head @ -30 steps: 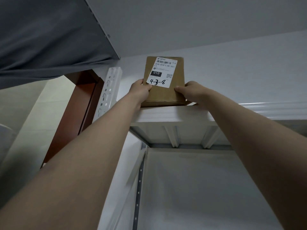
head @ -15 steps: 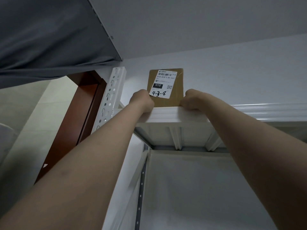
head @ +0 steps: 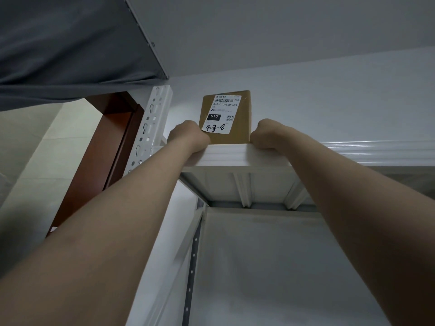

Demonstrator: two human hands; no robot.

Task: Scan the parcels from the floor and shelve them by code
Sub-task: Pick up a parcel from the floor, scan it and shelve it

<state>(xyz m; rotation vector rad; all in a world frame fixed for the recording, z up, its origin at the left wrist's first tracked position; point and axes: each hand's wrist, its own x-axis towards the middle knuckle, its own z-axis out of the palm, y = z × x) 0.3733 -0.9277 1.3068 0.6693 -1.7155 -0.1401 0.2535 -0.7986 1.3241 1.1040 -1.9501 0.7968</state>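
1. White wall (head: 329,102) and grey ceiling fill the background. Camera looks steeply upward.
2. Grey fabric (head: 58,43) hangs across the upper left. Brown door frame (head: 106,149) sits below it.
3. White metal rack: perforated upright (head: 150,128) at left, top shelf (head: 235,154) seen from underneath with its ribs showing, and a pale back panel (head: 270,267) in the bay below.
4. Cardboard parcel (head: 240,128) stands upright on the top shelf near its left end, just right of the upright and against the wall backdrop. Can't tell if it touches the wall.
5. Shipping label (head: 222,114) faces the camera: printed 010-010-L30-551, black box reading 010, handwritten 4-3-8 at the bottom.
6. Left hand (head: 188,137) is at the parcel's lower left edge, covering the label's bottom corner and resting on the shelf lip.
7. Right hand (head: 266,135) is at the parcel's lower right edge, also on the lip.
8. Both hands look bunched with knuckles up, and their fingers are hidden past the shelf edge, so I can't tell whether they grip the parcel or only flank it.
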